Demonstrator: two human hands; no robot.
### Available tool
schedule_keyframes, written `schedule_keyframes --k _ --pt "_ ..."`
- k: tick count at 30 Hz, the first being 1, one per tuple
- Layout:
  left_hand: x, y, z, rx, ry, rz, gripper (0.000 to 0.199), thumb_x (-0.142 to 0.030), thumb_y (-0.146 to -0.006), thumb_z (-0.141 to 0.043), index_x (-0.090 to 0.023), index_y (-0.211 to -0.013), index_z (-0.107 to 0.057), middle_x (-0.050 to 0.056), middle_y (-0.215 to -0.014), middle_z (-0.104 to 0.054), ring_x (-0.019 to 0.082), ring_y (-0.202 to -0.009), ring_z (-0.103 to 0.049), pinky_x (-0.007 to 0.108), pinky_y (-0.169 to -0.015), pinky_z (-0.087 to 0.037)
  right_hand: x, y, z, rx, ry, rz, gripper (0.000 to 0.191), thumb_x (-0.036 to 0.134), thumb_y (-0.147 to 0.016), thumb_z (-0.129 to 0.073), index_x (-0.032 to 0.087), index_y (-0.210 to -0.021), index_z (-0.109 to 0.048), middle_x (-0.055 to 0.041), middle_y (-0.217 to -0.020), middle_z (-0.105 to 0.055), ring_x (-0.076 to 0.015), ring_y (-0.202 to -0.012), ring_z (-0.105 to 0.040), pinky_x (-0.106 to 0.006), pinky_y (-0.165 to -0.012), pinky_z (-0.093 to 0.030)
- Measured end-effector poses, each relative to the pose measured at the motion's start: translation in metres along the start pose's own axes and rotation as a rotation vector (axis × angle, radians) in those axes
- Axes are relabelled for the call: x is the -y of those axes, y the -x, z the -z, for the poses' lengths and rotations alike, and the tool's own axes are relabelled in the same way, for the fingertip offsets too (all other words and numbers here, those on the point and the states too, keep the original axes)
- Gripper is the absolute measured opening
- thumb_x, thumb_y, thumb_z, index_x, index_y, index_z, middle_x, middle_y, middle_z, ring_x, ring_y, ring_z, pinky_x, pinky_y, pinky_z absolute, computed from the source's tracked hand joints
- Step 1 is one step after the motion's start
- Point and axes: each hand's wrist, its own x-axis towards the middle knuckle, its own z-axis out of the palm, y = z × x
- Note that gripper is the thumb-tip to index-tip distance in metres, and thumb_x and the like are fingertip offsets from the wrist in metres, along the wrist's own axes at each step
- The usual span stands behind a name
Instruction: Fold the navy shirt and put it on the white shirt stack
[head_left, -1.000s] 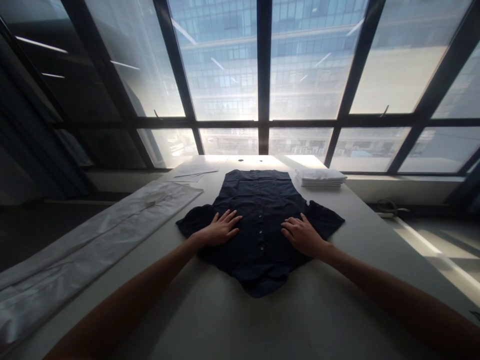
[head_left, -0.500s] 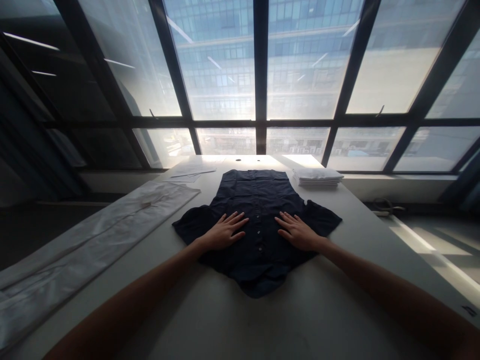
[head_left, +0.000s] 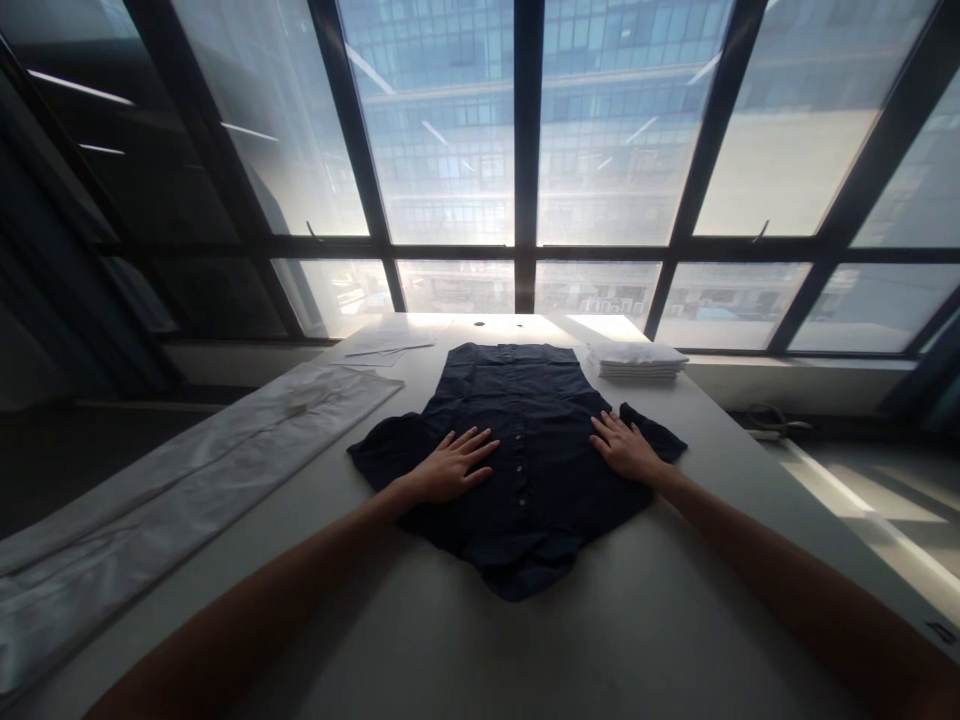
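A dark navy button-up shirt lies spread face up on the white table, its buttons running down the middle. Its rounded hem points toward me and a short sleeve sticks out on each side. My left hand rests flat on the shirt, left of the button line, fingers stretched out. On the other side, my right hand presses flat near the right edge of the shirt, close to the right sleeve. Neither hand grips any cloth.
Along the table's left side lies a long, rumpled white cloth. Paper sheets are at the back left. A stack of folded white cloths stands at the back right. Large windows rise behind the table.
My right hand has slid to the right across the shirt, away from the buttons, and the cloth on that side lies a little further out. My left hand has stayed in place.
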Motion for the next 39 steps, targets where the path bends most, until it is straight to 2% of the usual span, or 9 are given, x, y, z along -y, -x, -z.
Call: schedule_keyframes --k 7,10,13,17,21,26,30,35,39 --pt "-0.011 0.028 -0.003 0.028 0.004 -0.05 0.064 -0.066 -0.103 -0.025 -0.04 -0.162 -0.02 -0.001 -0.169 -0.014 0.03 -0.157 -0.01 0.056 -0.125 -0.01 0.002 0.041 0.006 0.037 0.07 0.117 0.068 0.054 -0.103 -0.025 0.017 -0.16 -0.034 -0.0156 -0.167 -0.024 -0.0326 -0.155 -0.015 -0.063 -0.121 -0.014" --pt "-0.015 0.024 -0.001 0.055 0.018 -0.065 0.066 -0.065 -0.103 -0.028 -0.037 -0.163 -0.018 0.001 -0.169 -0.014 0.031 -0.156 -0.011 0.057 -0.124 -0.011 0.018 0.041 0.014 0.006 0.062 0.136 0.066 0.051 -0.103 -0.03 0.016 -0.157 -0.038 -0.0172 -0.166 -0.026 -0.0335 -0.155 -0.015 -0.063 -0.121 -0.012" --pt "-0.022 -0.007 0.003 0.039 0.024 -0.054 0.062 -0.055 -0.106 -0.026 -0.031 -0.163 -0.019 0.005 -0.169 -0.018 0.031 -0.156 -0.012 0.059 -0.123 -0.015 0.061 0.019 0.019 -0.051 -0.025 0.193 0.062 0.043 -0.103 -0.03 0.014 -0.158 -0.036 -0.017 -0.167 -0.024 -0.0316 -0.155 -0.015 -0.059 -0.122 -0.016" --pt "-0.03 -0.069 0.006 -0.01 -0.04 -0.009 0.058 -0.031 -0.106 -0.025 -0.021 -0.163 -0.019 0.011 -0.169 -0.019 0.03 -0.156 -0.013 0.06 -0.121 -0.021 0.13 -0.025 0.011 -0.058 -0.107 0.257 0.063 0.023 -0.098 -0.033 0.007 -0.159 -0.031 -0.018 -0.166 -0.024 -0.0293 -0.155 -0.018 -0.055 -0.123 -0.018" --pt "-0.023 -0.107 -0.002 -0.04 -0.086 0.081 0.06 -0.025 -0.103 -0.032 -0.019 -0.162 -0.023 0.012 -0.169 -0.02 0.031 -0.156 -0.015 0.058 -0.121 -0.025 0.156 -0.059 -0.007 -0.066 -0.128 0.245 0.074 0.014 -0.09 -0.039 0.004 -0.161 -0.021 -0.0168 -0.168 -0.02 -0.0267 -0.156 -0.015 -0.05 -0.124 -0.017" --pt "-0.011 -0.115 -0.017 -0.081 -0.063 0.144 0.057 -0.032 -0.106 -0.023 -0.021 -0.162 -0.026 0.01 -0.169 -0.021 0.028 -0.155 -0.018 0.055 -0.122 -0.022 0.128 -0.073 -0.017 -0.006 -0.103 0.264 0.064 0.036 -0.103 -0.028 0.01 -0.161 -0.026 -0.0138 -0.168 -0.02 -0.0255 -0.156 -0.015 -0.051 -0.124 -0.013" --pt "-0.013 -0.115 -0.019 -0.089 -0.034 0.165 0.059 -0.04 -0.106 -0.024 -0.021 -0.162 -0.026 0.007 -0.169 -0.018 0.028 -0.156 -0.016 0.055 -0.123 -0.019 0.091 -0.081 -0.013 0.019 -0.062 0.176 0.071 0.053 -0.103 -0.025 0.013 -0.162 -0.026 -0.0117 -0.169 -0.016 -0.0245 -0.157 -0.011 -0.049 -0.124 -0.009" --pt "-0.014 -0.116 -0.015 -0.08 0.019 0.18 0.062 -0.045 -0.105 -0.021 -0.019 -0.162 -0.026 0.006 -0.169 -0.017 0.027 -0.156 -0.015 0.054 -0.124 -0.016 0.039 -0.096 -0.004 0.051 -0.025 -0.044 0.073 0.056 -0.103 -0.023 0.014 -0.163 -0.022 -0.0095 -0.17 -0.012 -0.0241 -0.157 -0.008 -0.047 -0.125 -0.008" --pt "-0.015 -0.116 -0.016 -0.08 0.034 0.179 0.063 -0.045 -0.105 -0.019 -0.019 -0.162 -0.026 0.005 -0.169 -0.018 0.026 -0.156 -0.014 0.053 -0.125 -0.016 0.016 -0.101 -0.002 0.043 -0.008 -0.12 0.073 0.056 -0.102 -0.022 0.016 -0.163 -0.021 -0.0088 -0.171 -0.011 -0.0242 -0.157 -0.009 -0.048 -0.124 -0.009"
